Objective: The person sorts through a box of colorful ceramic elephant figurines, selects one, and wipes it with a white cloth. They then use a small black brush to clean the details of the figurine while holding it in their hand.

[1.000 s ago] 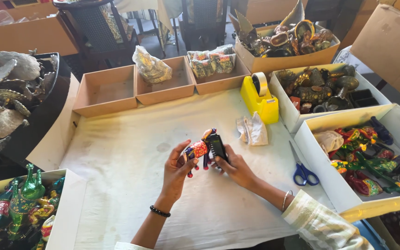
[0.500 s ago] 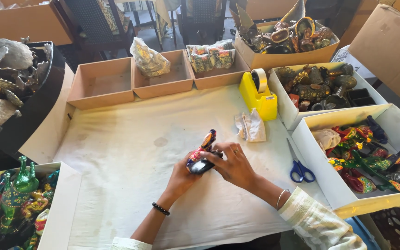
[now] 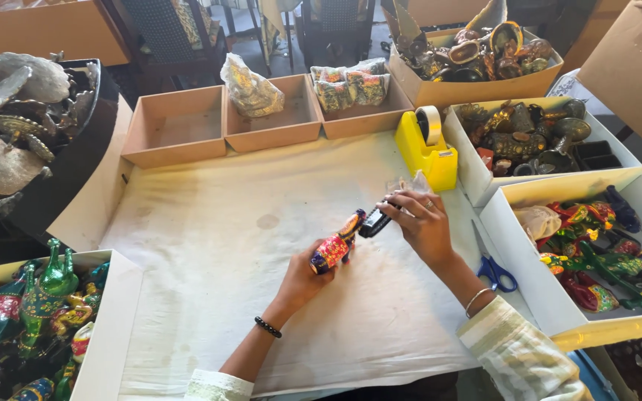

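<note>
My left hand (image 3: 305, 276) grips a small painted figurine (image 3: 338, 243), red and pink with blue and yellow patterns, held tilted above the white cloth (image 3: 224, 245). My right hand (image 3: 421, 223) pinches a small black piece (image 3: 375, 222) at the figurine's upper end. Clear plastic bags (image 3: 410, 184) lie just behind my right hand. A black bead bracelet sits on my left wrist, a thin bangle on my right.
A yellow tape dispenser (image 3: 426, 148) and blue scissors (image 3: 493, 269) lie to the right. Three shallow cardboard trays (image 3: 176, 126) line the far edge, two holding wrapped items. White boxes of painted figurines stand right (image 3: 596, 252) and lower left (image 3: 31, 327). Metal ornaments (image 3: 9, 126) are piled far left.
Both hands have shifted right and slightly away with the figurine. It now lies more stretched out between them, the right hand on its upper end.
</note>
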